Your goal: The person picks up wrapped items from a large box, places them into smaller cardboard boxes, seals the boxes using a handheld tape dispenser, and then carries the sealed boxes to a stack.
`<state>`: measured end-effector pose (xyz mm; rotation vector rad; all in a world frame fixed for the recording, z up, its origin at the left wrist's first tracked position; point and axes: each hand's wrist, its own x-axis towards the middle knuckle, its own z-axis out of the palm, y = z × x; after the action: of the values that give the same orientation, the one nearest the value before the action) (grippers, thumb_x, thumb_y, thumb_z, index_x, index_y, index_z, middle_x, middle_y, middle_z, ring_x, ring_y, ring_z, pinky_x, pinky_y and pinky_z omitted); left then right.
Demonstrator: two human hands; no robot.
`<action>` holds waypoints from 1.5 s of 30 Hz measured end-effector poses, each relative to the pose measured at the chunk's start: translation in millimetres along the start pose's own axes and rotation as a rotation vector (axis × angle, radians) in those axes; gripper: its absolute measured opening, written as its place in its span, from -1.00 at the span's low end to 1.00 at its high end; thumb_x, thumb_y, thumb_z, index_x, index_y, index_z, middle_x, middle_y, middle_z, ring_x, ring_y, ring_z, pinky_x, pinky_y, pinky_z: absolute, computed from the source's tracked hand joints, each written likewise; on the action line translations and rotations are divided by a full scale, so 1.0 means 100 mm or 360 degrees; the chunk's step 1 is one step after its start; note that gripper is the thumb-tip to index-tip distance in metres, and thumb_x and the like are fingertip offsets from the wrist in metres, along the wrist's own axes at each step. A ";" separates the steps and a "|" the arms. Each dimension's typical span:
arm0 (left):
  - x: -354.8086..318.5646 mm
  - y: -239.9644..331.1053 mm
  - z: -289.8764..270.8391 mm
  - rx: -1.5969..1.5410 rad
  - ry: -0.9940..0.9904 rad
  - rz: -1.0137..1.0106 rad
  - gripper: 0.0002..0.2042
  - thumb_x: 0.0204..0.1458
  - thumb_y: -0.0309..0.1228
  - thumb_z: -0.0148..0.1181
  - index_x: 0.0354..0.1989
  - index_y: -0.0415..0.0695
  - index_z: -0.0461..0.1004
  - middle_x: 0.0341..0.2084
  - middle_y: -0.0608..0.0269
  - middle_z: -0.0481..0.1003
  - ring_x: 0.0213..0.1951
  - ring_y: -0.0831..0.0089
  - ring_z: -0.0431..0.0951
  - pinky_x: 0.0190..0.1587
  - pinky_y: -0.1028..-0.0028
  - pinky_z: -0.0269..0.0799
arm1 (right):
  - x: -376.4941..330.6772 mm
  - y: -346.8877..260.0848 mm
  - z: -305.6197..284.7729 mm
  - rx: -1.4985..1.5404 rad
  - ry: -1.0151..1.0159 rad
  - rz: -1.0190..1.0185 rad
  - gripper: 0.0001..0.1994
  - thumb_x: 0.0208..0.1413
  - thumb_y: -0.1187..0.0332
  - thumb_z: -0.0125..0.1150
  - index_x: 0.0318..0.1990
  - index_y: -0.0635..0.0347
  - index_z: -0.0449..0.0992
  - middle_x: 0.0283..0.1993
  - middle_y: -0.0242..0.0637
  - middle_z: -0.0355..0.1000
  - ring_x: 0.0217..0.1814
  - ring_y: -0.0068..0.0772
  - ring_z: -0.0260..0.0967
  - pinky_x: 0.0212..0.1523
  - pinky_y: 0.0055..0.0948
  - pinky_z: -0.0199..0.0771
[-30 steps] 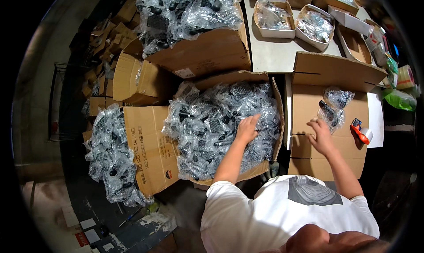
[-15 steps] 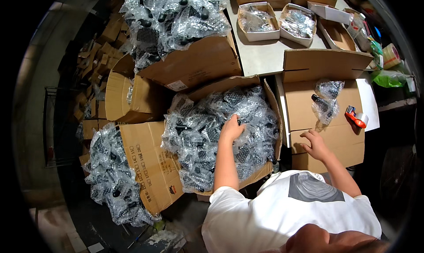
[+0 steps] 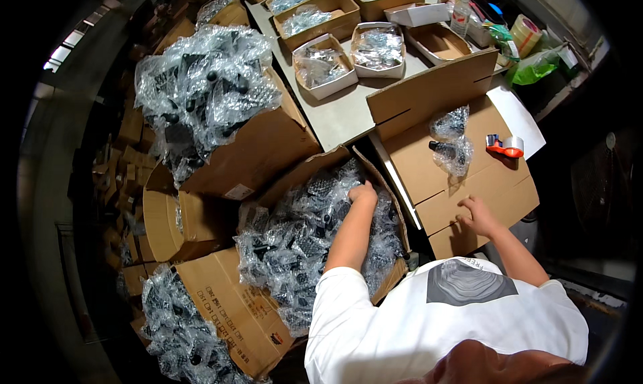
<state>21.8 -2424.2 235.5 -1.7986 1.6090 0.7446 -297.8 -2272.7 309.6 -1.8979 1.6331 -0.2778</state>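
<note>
My left hand reaches into an open cardboard box full of bubble-wrapped black parts. Its fingers curl down into the wrap near the far right corner, closed on a bubble-wrapped part that is mostly hidden. My right hand hovers at the near side of a flat cardboard sheet on the table, fingers apart and holding nothing. Beyond it, a clump of bubble-wrapped parts with a black knob end lies on the cardboard. To its right rests an orange tape dispenser.
Another heap of wrapped parts rises above a carton at the far left. More wrapped parts lie at the near left beside a carton flap. Small white trays hold bagged pieces. A clear bottle and tape roll stand behind.
My left hand has shifted toward the far right corner of the box. My right hand stays over the cardboard's near part. The whole view has turned and shifted.
</note>
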 end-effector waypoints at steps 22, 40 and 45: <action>-0.95 1.85 -0.97 0.0284 0.0820 0.0739 -0.44 0.01 -0.52 -0.11 0.19 0.40 0.16 -0.15 -0.05 0.40 -0.33 0.08 0.56 -0.37 0.20 0.47 | 1.22 0.88 -0.40 -0.0738 0.0304 -0.0138 -0.77 -0.09 0.33 0.08 -0.21 0.04 0.48 -0.01 -0.31 0.28 -0.05 -0.15 0.29 -0.19 -0.21 0.39; -0.81 2.60 0.13 -0.0053 0.0920 0.1102 -0.66 0.00 -0.10 0.09 -0.27 -0.11 0.28 -0.47 0.09 0.29 -0.45 0.07 0.48 -0.51 0.21 0.41 | 0.85 1.18 -1.31 0.0233 0.0388 -0.0313 -0.50 -0.15 0.36 0.23 0.04 0.14 0.31 0.02 0.05 0.24 0.08 0.07 0.22 0.07 -0.22 0.24; -0.65 2.81 -0.21 -0.0270 0.1623 0.1263 -0.59 -0.14 -0.06 0.21 -0.25 -0.10 0.35 -0.23 0.12 0.33 -0.13 0.13 0.34 -0.10 0.24 0.23 | 0.89 1.98 -1.62 -0.0296 0.0476 -0.0032 -0.65 -0.11 0.51 0.06 -0.08 0.07 0.42 -0.06 0.01 0.31 -0.05 0.01 0.32 -0.07 -0.28 0.36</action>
<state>-263.8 -2419.4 278.2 -1.7158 3.1037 0.2224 -526.9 -2417.6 304.9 -2.0923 1.8916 -0.4499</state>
